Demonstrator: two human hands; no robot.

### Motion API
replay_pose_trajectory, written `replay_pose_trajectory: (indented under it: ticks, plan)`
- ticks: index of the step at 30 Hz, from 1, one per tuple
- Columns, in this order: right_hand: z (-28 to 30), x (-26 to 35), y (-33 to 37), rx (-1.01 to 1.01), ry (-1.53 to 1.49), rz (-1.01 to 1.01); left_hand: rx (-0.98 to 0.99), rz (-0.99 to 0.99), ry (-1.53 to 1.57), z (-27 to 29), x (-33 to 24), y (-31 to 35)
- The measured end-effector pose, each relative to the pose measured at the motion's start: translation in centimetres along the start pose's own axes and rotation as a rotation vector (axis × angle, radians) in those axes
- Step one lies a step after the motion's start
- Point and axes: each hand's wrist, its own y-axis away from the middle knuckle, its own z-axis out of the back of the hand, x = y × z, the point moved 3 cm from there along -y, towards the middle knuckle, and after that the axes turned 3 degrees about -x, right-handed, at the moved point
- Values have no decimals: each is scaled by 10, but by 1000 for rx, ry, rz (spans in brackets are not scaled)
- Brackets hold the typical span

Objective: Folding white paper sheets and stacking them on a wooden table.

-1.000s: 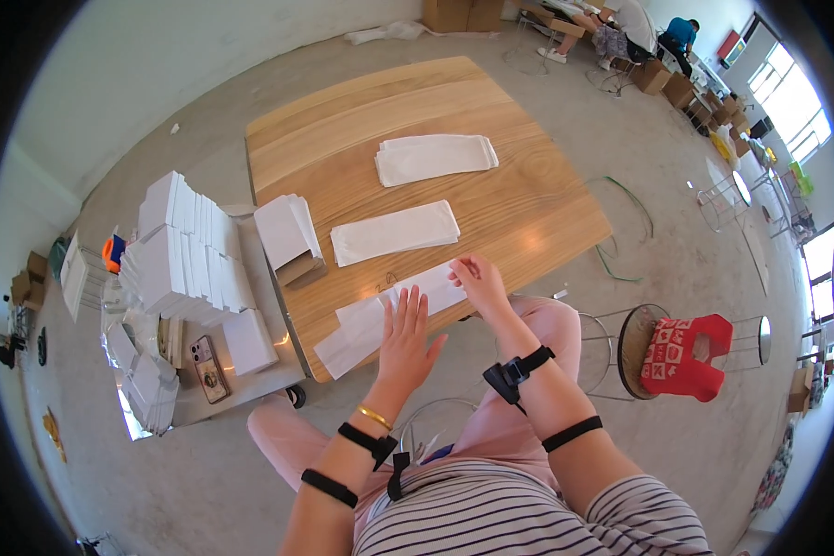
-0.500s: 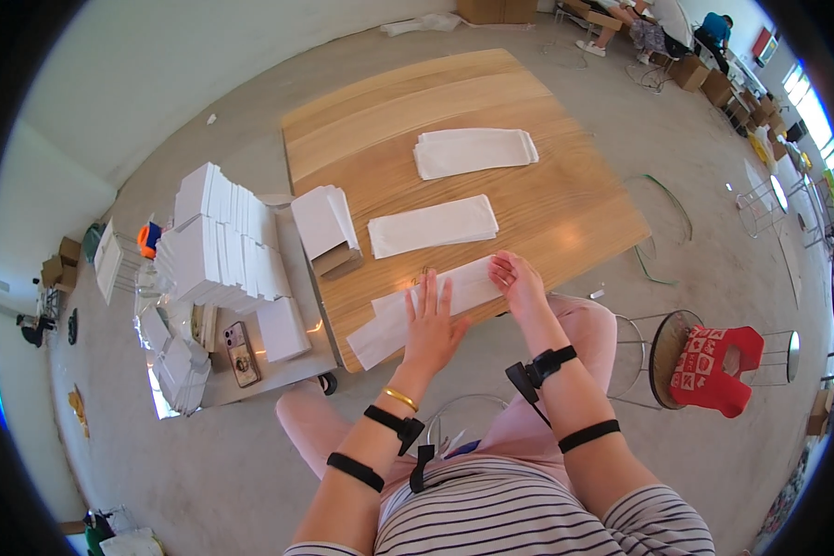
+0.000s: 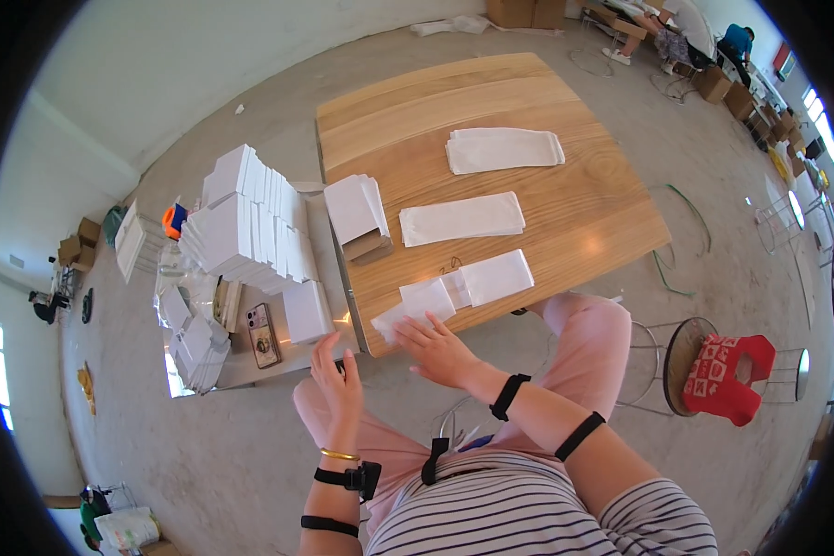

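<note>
One folded white strip [image 3: 499, 278] lies along the table's [image 3: 607, 222] near edge, its long axis running rightward and away from the nearer right hand [image 3: 440, 354], whose extended fingers overlie its left end; the left hand [image 3: 337, 385], fingers loosely parted, stands clear.

- Three up the table [image 3: 612, 227]: far pile [image 3: 506, 151], middle pile [image 3: 461, 219] before it, near sheets [image 3: 498, 278] closest!
- Box [image 3: 369, 245] there, left of the middle pile.
- Right hand [image 3: 443, 354] at the near sheets' left end, left hand [image 3: 339, 382] further left.
- Left again, the cart [image 3: 289, 350]: packets [image 3: 259, 222] stacked, phone [image 3: 263, 335] before them.
- Out right, bag [image 3: 713, 369] on stool [image 3: 671, 366]!
</note>
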Motion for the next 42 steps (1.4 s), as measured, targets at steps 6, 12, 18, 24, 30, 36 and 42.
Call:
replay_pose_trajectory:
  ticks: [6, 12, 18, 24, 30, 36, 42]
  plan:
    - [49, -60, 15, -500, -930, -270, 9, -65, 98, -23, -21, -6]
    - [76, -123, 74, -851, -1319, -508, 257, -300, -49, -97, -76, -2]
    - [63, -151, 112, -995, -1299, -637, 428, -442, -262, -156, -97, 4]
    - [49, -162, 126, -1033, -1338, -695, 518, -467, -366, -176, -98, 5]
    - [46, -167, 128, -1117, -1462, -744, 552, -467, -359, -182, -100, 4]
    - [43, -175, 133, -1154, -1413, -834, 564, -465, -352, -192, -100, 2]
    - [70, -152, 109, -777, -251, -756, 561, -459, -359, -192, -95, 0]
